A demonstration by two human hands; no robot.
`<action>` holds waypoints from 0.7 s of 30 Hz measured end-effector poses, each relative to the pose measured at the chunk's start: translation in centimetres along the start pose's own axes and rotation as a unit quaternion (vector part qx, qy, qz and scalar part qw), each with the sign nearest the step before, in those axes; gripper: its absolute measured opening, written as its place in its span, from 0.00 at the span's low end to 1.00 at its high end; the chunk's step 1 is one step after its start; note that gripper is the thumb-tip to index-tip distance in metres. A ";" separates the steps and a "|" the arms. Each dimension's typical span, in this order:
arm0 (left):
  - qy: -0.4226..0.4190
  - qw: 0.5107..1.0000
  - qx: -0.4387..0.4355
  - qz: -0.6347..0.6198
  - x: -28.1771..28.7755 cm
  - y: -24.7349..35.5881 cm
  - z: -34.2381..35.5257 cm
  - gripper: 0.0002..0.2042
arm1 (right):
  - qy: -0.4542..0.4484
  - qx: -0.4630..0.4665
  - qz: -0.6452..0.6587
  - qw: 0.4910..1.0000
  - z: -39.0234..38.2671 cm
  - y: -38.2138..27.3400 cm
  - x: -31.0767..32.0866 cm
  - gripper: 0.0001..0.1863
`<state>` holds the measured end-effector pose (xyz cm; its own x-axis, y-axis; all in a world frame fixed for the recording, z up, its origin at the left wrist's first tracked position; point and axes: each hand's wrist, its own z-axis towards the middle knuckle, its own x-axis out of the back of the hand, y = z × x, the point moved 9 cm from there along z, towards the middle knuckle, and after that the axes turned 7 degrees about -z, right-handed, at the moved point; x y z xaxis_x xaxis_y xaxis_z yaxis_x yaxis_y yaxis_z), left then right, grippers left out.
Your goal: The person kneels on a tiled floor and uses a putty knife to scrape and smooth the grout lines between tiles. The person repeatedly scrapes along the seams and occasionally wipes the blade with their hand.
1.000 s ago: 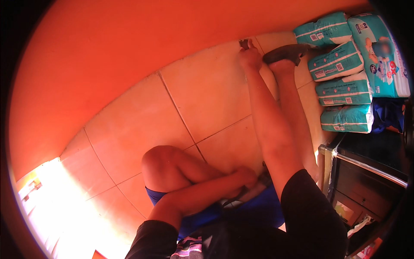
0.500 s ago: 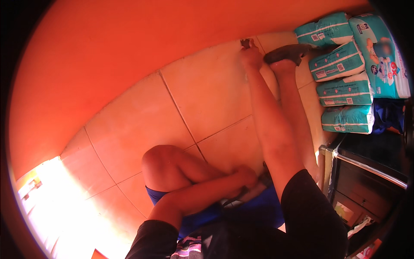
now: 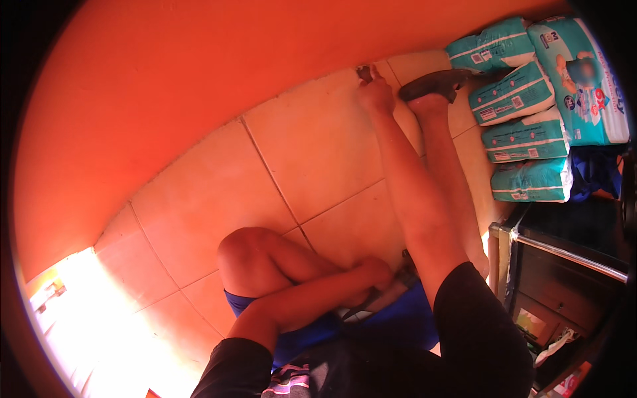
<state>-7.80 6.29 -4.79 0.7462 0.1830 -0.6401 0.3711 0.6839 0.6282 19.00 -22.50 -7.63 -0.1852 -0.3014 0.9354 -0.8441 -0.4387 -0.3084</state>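
My right arm reaches far out, and my right hand (image 3: 377, 94) is closed round a small dark brown thing (image 3: 363, 73). That thing is pressed to the foot of the orange wall (image 3: 199, 86), where it meets the floor; its kind is too small to make out. Close to my body, my left hand (image 3: 375, 272) rests low by my folded leg (image 3: 249, 259) and foot. The fingers of this hand are in shadow and hard to see. Beside my right forearm my other leg is stretched out, with a dark slipper (image 3: 434, 83) on its foot.
Pale tiles (image 3: 325, 146) cover the floor. Several teal-and-white diaper packs (image 3: 524, 136) stand stacked at the right, with a larger pack (image 3: 577, 86) beside them. A dark cabinet with a metal bar (image 3: 570, 259) stands at the lower right. Bright light falls at the lower left.
My right hand has moved a little to the left along the foot of the wall with the dark thing in it. My left hand has hardly moved.
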 end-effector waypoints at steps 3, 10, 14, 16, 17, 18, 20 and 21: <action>-0.007 0.999 -0.046 0.022 -0.1 3.1 2.1 0.08 | 0.020 -0.046 0.026 0.998 -0.1 0.9 0.2 0.33; 0.085 0.993 0.005 0.078 -0.2 -0.7 -0.9 0.12 | -0.026 0.028 -0.023 0.999 -0.7 -0.9 -1.0 0.33; 0.061 0.997 0.033 -0.014 -0.2 -2.2 -0.6 0.15 | 0.021 -0.054 0.047 0.997 0.6 2.1 -0.1 0.33; 0.031 0.995 0.032 -0.090 0.1 -1.6 0.0 0.16 | -0.020 -0.029 0.015 0.999 -0.9 -0.1 -0.7 0.33; 0.050 0.994 0.033 -0.092 0.4 -1.1 0.0 0.15 | -0.041 -0.014 -0.001 0.999 -1.7 -1.4 -1.0 0.32; 0.064 0.992 0.031 -0.101 0.3 -0.5 0.4 0.13 | -0.027 0.000 0.003 1.000 -1.6 -1.4 -0.6 0.32; 0.101 0.993 0.017 -0.057 0.3 1.7 1.4 0.10 | 0.002 0.023 0.012 1.000 -0.9 -0.7 -0.5 0.32; 0.092 0.995 0.000 -0.037 0.3 2.7 2.1 0.10 | 0.004 0.015 0.011 1.000 -0.6 -0.5 -0.3 0.32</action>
<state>-5.42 6.75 -2.35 0.6029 0.2590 -0.7547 0.4205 0.7007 0.5764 19.14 -21.70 -7.61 -0.2072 -0.3045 0.9297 -0.8243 -0.4575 -0.3335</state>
